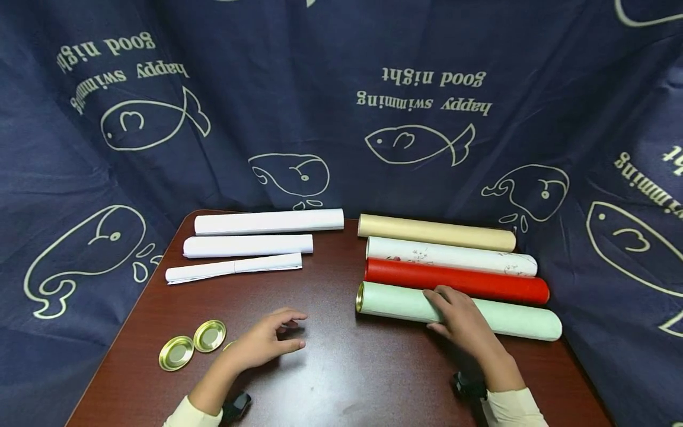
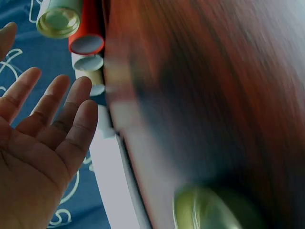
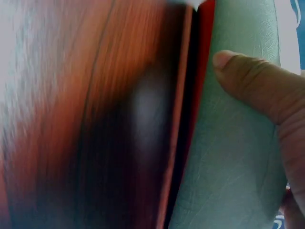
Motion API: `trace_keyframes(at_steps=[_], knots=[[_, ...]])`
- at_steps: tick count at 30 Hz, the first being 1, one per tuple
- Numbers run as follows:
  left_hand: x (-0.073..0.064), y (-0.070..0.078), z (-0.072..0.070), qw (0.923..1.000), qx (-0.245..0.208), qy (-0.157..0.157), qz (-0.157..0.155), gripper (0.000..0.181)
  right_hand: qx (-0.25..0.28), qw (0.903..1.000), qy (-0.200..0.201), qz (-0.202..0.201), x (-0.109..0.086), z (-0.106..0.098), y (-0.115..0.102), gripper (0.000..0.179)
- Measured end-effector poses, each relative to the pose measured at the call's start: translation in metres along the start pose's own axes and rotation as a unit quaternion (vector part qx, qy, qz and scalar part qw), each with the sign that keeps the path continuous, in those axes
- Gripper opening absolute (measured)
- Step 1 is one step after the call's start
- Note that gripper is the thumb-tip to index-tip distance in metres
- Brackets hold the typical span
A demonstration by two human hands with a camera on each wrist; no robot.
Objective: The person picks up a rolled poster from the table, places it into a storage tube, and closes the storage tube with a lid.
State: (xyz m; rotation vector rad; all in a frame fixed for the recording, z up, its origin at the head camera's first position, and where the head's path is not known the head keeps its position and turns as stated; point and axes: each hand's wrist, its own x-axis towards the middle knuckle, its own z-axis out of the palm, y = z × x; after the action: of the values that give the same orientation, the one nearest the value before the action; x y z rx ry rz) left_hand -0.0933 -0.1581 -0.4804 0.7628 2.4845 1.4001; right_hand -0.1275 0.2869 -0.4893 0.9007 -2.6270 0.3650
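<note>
My right hand (image 1: 461, 317) grips the pale green tube (image 1: 512, 317) near its middle, fingers over the top and thumb on the near side. In the right wrist view the thumb (image 3: 252, 76) lies along the tube's textured surface. A gold-rimmed end (image 2: 58, 23) of this tube faces the left wrist camera. My left hand (image 1: 261, 341) hovers over the table with relaxed fingers and holds nothing. Two round gold lids (image 1: 176, 353) lie left of it, and a third is mostly hidden behind the left wrist.
Behind the green tube lie a red tube (image 1: 453, 280), a white floral tube (image 1: 453, 258) and a beige tube (image 1: 434, 231). Three white paper rolls (image 1: 269, 221) lie at the back left of the brown table (image 1: 331, 362). A dark blue printed curtain (image 1: 331, 118) surrounds the table.
</note>
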Motion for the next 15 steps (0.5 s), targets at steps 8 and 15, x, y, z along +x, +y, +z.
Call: trace_keyframes(at_steps=[8,15], knots=[[-0.014,-0.005,-0.016,0.9991,0.010,0.008,-0.040,0.048,-0.007,0.9998,-0.010,0.012,-0.003,0.004,0.018,0.075],[-0.024,-0.009,-0.020,0.9986,0.008,0.012,-0.050,0.048,-0.008,0.9989,-0.027,0.038,-0.005,0.008,0.019,0.074]])
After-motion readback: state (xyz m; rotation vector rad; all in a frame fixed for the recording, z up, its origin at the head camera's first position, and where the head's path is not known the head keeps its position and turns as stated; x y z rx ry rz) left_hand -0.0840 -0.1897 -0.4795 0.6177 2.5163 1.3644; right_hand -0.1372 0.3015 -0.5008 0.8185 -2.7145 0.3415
